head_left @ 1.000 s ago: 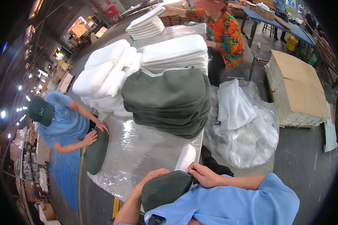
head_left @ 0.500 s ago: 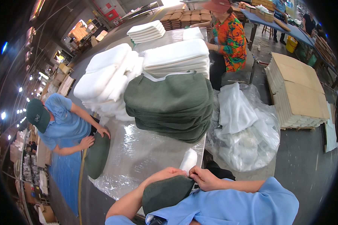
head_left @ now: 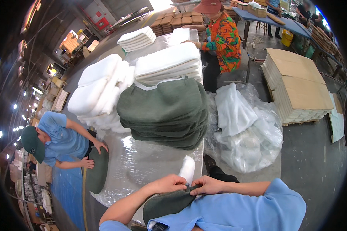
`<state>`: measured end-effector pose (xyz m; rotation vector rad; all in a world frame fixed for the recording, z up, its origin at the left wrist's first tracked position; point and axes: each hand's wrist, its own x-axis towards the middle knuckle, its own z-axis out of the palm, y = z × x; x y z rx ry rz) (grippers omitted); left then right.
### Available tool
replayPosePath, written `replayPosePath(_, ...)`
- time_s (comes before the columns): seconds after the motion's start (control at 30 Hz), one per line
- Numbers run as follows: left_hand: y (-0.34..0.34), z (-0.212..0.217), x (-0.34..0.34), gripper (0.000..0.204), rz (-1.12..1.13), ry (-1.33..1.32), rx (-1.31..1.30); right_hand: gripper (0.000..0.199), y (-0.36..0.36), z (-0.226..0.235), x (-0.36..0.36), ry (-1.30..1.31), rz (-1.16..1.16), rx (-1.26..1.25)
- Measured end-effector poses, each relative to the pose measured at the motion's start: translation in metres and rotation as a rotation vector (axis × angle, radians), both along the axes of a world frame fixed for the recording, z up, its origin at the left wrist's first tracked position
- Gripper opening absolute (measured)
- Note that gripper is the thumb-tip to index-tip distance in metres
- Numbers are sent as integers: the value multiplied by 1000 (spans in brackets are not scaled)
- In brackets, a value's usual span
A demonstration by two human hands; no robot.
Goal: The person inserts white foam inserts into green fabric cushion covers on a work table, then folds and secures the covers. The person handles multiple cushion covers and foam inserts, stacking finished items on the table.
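Both hands pinch the upper edge of a dark green cushion cover held against the person's chest: the left hand and the right hand meet fingertip to fingertip at its rim. That cover seems nearly closed over its filling. A tall stack of green covers on the plastic-wrapped tabletop and the soft white foam pads behind it suggest much work remains.
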<state>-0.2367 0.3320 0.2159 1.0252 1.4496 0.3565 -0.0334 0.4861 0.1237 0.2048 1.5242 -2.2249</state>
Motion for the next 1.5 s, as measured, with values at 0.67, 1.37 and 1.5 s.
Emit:
replayPosePath(0.67, 29, 8, 10, 33, -32, 126, 39, 20, -14, -4, 5, 109, -292, -31)
replayPosePath(1.37, 53, -23, -20, 26, -197, 542, 646, 32, 43, -16, -31, 602, -166, 767)
replayPosePath(1.5, 56, -34, -30, 23, -126, 420, 553, 28, 57, -19, -41, 486, -44, 629)
